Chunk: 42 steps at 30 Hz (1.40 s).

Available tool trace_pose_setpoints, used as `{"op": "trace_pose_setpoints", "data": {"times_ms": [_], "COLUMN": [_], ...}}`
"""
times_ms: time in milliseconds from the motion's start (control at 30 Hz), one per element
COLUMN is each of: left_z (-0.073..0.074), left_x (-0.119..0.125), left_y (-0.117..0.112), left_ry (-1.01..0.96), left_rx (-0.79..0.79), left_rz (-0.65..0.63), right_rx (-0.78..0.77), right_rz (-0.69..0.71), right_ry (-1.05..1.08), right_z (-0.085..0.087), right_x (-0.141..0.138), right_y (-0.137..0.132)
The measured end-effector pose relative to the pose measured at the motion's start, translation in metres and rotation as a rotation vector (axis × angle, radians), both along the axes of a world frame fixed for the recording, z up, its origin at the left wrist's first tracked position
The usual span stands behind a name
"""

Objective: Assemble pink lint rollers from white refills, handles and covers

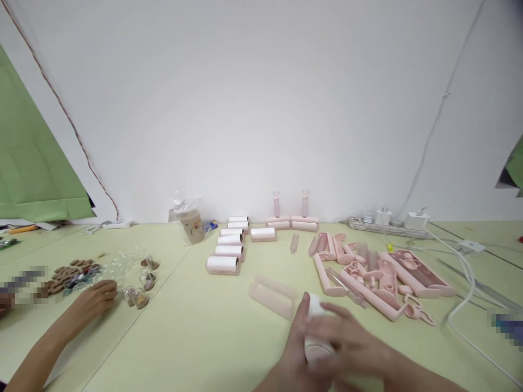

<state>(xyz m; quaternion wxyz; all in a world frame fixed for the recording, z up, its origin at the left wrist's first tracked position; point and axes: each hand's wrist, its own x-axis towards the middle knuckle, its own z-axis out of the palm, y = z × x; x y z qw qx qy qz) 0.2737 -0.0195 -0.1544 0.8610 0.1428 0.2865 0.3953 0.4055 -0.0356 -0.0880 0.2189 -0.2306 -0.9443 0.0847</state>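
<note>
Head-worn view — faces white wall (261, 109), table (175, 332) below — hands (347, 335) close.

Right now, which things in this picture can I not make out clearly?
Head view:
- White object: full shape covered by the left hand and right hand.
- Right hand: exact grip lost in blur.
- Print on the cup: too small to read.
- Dark blue thing: hidden by coarse pixels, cut off by the right edge.

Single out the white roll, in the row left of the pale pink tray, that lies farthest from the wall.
The front roll; the row's other rolls all lie behind it, closer to the wall.
</note>
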Motion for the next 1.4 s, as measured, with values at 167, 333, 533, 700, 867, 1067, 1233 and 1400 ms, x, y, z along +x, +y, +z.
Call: {"op": "trace_pose_setpoints", "data": {"times_ms": [167, 333, 533, 700, 867, 1067, 1233, 1400], "left_z": [0.015, 0.015, 0.002, -0.003, 0.002, 0.005, 0.004, -0.001], "left_x": [0.004, -0.002, -0.002, 0.003, 0.004, 0.005, 0.006, 0.007], "left_y": [-0.004, -0.002, 0.003, 0.002, -0.004, -0.005, -0.01, -0.016], "left_ry": [0.066, 0.021, 0.085, 0.18, 0.266, 0.32, 0.364, 0.331], "left_rx": [-0.152, -0.104, -0.043, 0.057, 0.12, 0.133, 0.174, 0.168], "left_rz": [0.07, -0.029, -0.099, 0.069, 0.173, 0.327, 0.263, 0.192], "right_rx": [-0.009, -0.115, -0.342, -0.511, -0.719, -1.05, -1.023, -0.998], "right_rz": [-0.721, -0.904, -0.919, -0.9, -0.887, -0.796, -0.691, -0.694], "right_ry": [-0.026, -0.162, -0.021, 0.336, 0.706, 1.032, 1.04, 0.959], "right_z": [-0.004, -0.028, -0.054, -0.045, -0.033, -0.036, -0.05, -0.056], "right_x": [0.013, 0.01, 0.005, 0.014, 0.01, -0.023, -0.038, -0.035], "right_y": [0.078, 0.137, 0.143, 0.114, 0.059, 0.007, -0.009, -0.014]}}
